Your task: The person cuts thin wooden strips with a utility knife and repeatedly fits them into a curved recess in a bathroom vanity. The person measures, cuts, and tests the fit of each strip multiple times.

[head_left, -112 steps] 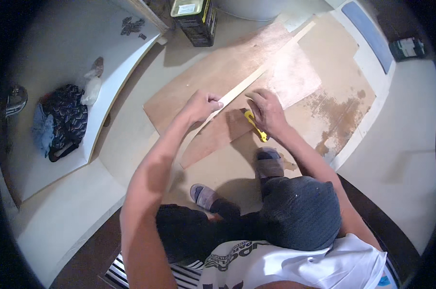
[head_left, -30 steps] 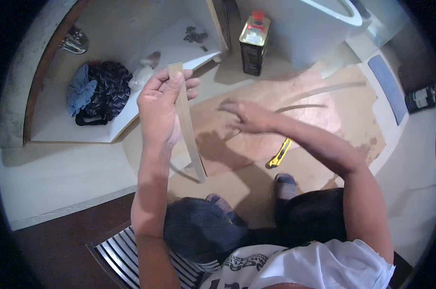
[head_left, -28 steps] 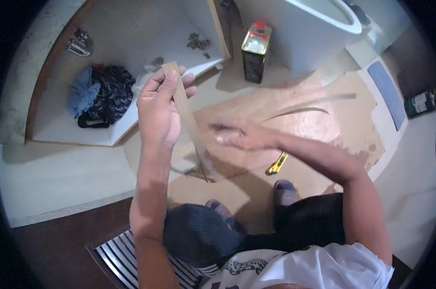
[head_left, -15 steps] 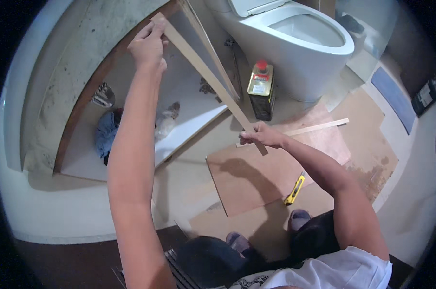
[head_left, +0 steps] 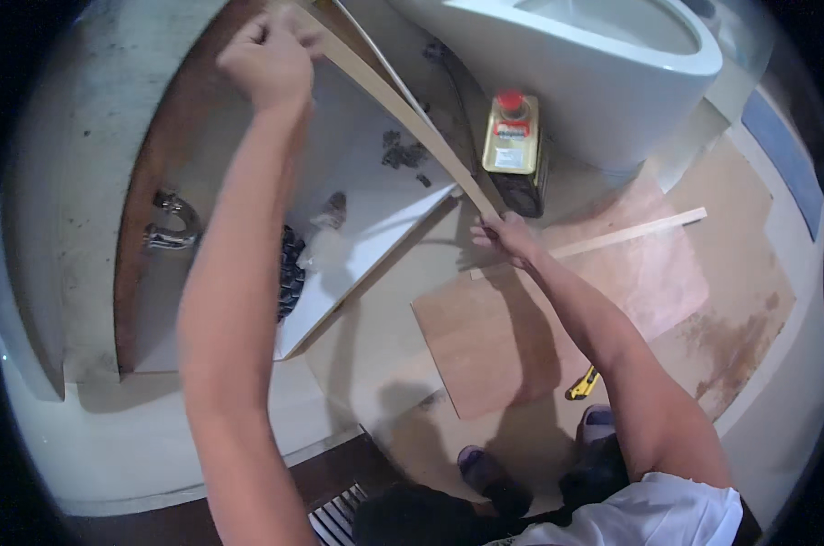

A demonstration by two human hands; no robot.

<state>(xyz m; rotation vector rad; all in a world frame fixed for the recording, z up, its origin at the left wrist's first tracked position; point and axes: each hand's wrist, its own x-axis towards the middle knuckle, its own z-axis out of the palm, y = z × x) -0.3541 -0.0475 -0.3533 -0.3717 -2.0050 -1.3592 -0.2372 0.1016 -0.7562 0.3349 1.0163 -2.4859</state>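
Note:
A long thin wooden strip (head_left: pixel 403 111) slants from the upper left down toward the middle, along the upright edge of the open cabinet (head_left: pixel 366 41). My left hand (head_left: pixel 271 56), somewhat blurred, is closed around the strip's far upper end. At the lower end my right hand (head_left: pixel 507 237) grips the strip between thumb and fingers, beside the metal can with a red cap (head_left: pixel 512 136). A second pale strip (head_left: pixel 630 233) lies below on the reddish-brown board (head_left: pixel 485 355). Partly covered by my right forearm, a yellow utility knife (head_left: pixel 581 386) rests near my feet.
A white toilet (head_left: pixel 603 100) stands at the back right. The cabinet's white floor panel (head_left: pixel 357 273) holds a clear plastic bag (head_left: pixel 325 250), dark debris (head_left: pixel 403 150) and a chrome drain pipe (head_left: pixel 180 226). Stained sheeting (head_left: pixel 748 300) covers floor to the right; a blue mat (head_left: pixel 780 164) lies beyond.
The strip has shifted up and left against the cabinet's edge, both hands moving with it. My view has tilted, and a dark ridged object shows in the cabinet where blue cloth was visible.

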